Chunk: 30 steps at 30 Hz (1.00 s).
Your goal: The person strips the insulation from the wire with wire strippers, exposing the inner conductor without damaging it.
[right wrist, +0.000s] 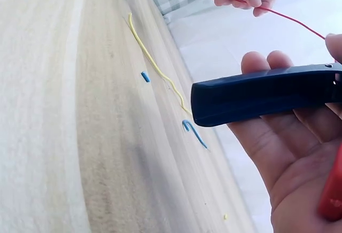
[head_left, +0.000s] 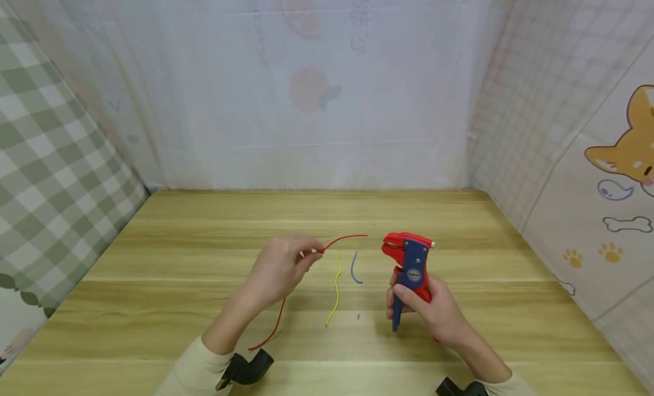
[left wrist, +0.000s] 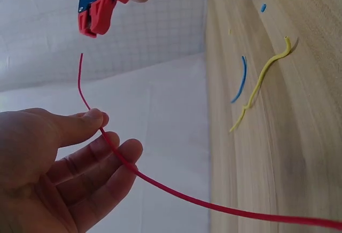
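Observation:
Between thumb and forefinger my left hand (head_left: pixel 283 266) pinches a red wire (head_left: pixel 343 238). One end of the wire points right, toward the tool; the other trails down to the left, past the wrist. My right hand (head_left: pixel 428 306) grips a red and blue wire stripper (head_left: pixel 413 261) by its handles, its jaws facing left. A small space separates the wire's tip from those jaws. In the left wrist view the red wire (left wrist: pixel 171 191) runs across the fingers. The right wrist view shows the stripper's dark blue handle (right wrist: pixel 256 95) lying over the fingers.
On the wooden table (head_left: pixel 204 226), between the hands, lie a bent yellow wire (head_left: pixel 336 291) and a short curved blue wire (head_left: pixel 353 268). A tiny blue piece (head_left: pixel 359 316) is nearer the front. A pale curtain (head_left: pixel 317 129) hangs behind the table, with patterned cloth at both sides.

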Tool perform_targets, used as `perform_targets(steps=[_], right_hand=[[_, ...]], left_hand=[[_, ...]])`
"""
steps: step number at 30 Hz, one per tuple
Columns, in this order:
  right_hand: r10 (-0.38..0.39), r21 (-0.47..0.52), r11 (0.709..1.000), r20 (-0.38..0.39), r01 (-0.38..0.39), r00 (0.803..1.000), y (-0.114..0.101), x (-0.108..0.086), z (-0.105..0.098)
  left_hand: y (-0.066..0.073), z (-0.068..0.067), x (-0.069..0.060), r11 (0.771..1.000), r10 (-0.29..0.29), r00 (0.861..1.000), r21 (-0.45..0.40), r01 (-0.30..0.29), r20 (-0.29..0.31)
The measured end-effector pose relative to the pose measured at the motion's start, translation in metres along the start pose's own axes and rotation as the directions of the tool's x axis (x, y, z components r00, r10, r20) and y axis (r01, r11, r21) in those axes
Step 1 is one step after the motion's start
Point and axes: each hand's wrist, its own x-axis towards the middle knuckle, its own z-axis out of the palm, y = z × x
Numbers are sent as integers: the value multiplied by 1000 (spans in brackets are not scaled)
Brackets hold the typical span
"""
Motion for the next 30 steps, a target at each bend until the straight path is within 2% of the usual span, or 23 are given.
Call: perform_targets(steps=[17,23,30], right_hand=[[34,15,999,71,-35,997,1,-1,5],[77,-28,997,64,-75,995,0,-1,5],[66,-30,998,68,-64,996,2,-1,6]], left_hand=[[6,10,-3,998,57,998,7,-57,40],[9,11,-4,999,52,997,-4,-51,55],[10,11,-4,999,44,997,-4,-44,66]])
